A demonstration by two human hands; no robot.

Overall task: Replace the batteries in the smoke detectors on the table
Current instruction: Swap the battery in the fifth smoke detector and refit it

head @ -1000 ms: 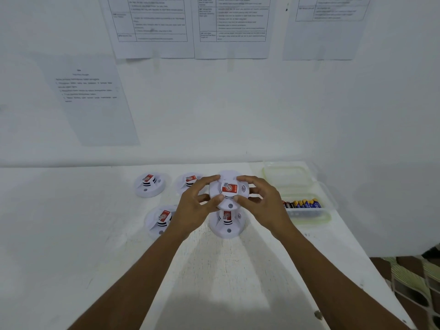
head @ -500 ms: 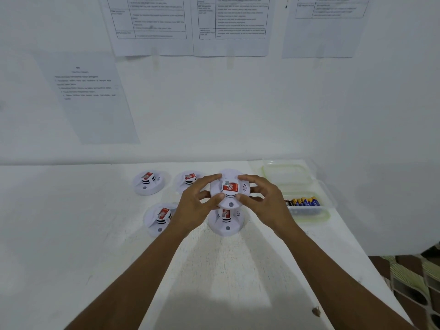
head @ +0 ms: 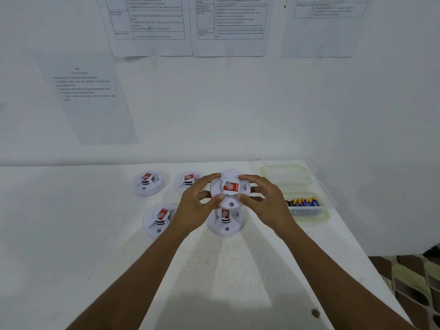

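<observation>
White desk set against a white wall with printed sheets stuck to it. At the desk's right edge was a clear plastic box with a greenish rim, and a matching lid lay just behind it.

Both forearms reached in from below. Left hand and right hand held one smoke detector between them, lifted off the desk. The fingers of each hand were curled around its rim from opposite sides, thumbs on the near edge.

Held detector: a round white disc with a raised centre, a red label on top, a curved sound mark to the label's right and a small grey dot near its front edge.

It hung directly over the front middle detector. Three more of the same kind sat on the desk: front left, back left and back middle, the last partly hidden by the left hand.

Batteries, blue and gold, lay in a row in the box.

Against the frame a second earlier, the grip and the detector's place were the same; no turn of the label could be made out.
</observation>
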